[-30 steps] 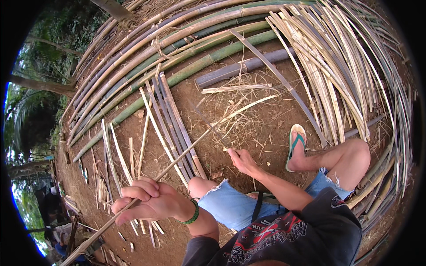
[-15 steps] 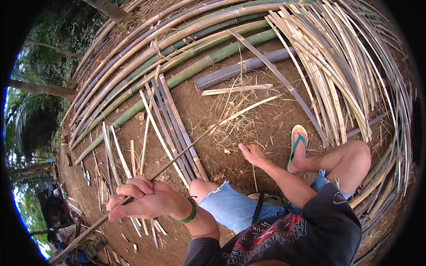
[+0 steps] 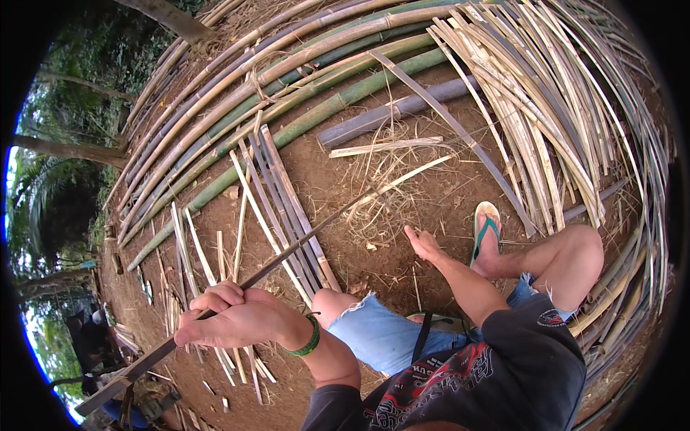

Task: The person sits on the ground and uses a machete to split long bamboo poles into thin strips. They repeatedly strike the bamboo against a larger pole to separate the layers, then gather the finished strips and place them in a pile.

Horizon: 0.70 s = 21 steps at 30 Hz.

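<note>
A long, thin bamboo strip (image 3: 295, 248) slants across the view from lower left up toward the middle, dark on the side facing me. My left hand (image 3: 233, 316) is wrapped round it near its lower-left end, palm up, thumb along the strip. Its far end reaches over a heap of fine shavings (image 3: 388, 208), close to a pale strip (image 3: 410, 174) lying there. My right hand (image 3: 425, 246) is held low in front of my knees, apart from the strip, fingers curled and thumb out. Whatever it may grip is hidden.
Split bamboo slats (image 3: 287, 208) lie by my left knee. Green and tan poles (image 3: 316, 115) span the far side. A dark thick pole (image 3: 395, 118) lies before the shavings. A large pile of pale slats (image 3: 539, 122) is at right, near my sandalled foot (image 3: 486, 241).
The strip has shifted away and to the right, so its lower-left end now shows. My right hand has moved slightly right; my left hand stays closed round the strip.
</note>
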Each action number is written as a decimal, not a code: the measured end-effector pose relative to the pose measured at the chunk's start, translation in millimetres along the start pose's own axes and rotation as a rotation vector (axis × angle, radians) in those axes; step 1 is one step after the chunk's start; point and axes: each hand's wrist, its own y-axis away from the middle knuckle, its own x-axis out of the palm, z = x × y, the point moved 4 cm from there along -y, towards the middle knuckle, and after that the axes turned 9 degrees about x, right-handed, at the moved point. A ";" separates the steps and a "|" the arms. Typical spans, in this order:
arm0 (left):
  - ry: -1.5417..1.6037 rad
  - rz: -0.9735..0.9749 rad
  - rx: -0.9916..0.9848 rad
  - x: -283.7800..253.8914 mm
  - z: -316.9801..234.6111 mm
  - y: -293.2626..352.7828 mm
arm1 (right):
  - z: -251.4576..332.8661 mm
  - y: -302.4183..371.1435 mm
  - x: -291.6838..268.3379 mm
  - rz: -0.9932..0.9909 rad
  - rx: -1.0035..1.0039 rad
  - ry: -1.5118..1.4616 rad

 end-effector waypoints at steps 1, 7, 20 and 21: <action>0.011 0.002 -0.005 4.3 -1.3 0.5 | 3.3 -3.0 -5.4 -0.036 -0.008 0.012; 0.066 0.012 -0.041 1.5 6.4 -4.0 | 72.0 71.1 12.5 0.104 -0.367 -0.007; 0.087 0.012 -0.080 -6.2 11.3 -8.6 | 41.4 24.7 -1.1 0.094 -0.149 0.139; 0.089 -0.001 -0.080 -3.8 11.5 -10.1 | 39.1 26.1 -1.7 0.027 -0.230 0.115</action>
